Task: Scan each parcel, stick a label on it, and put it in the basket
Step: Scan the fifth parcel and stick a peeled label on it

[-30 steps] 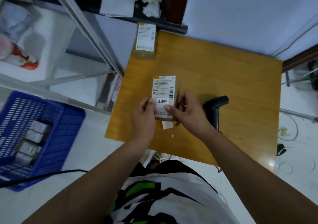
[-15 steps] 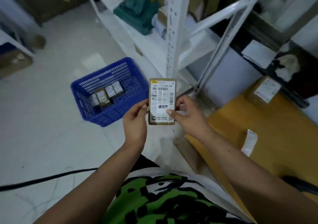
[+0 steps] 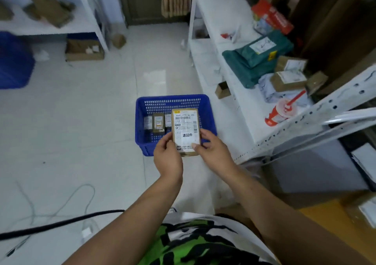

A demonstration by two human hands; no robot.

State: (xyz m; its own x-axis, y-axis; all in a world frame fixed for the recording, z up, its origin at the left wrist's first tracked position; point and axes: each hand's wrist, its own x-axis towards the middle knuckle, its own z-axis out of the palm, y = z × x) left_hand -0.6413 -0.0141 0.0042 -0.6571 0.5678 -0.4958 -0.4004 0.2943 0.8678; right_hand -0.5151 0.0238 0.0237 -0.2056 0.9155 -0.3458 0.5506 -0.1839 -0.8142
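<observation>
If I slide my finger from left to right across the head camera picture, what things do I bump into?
Big blue tub → cardboard box under the shelf → blue basket → small brown box → red cup with a straw.

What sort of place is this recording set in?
Probably a parcel depot or storeroom: white metal shelving holds green plastic mailer bags and labelled cardboard boxes; a blue plastic basket holds small parcels; the left hand and right hand hold a labelled brown cardboard parcel.
</observation>
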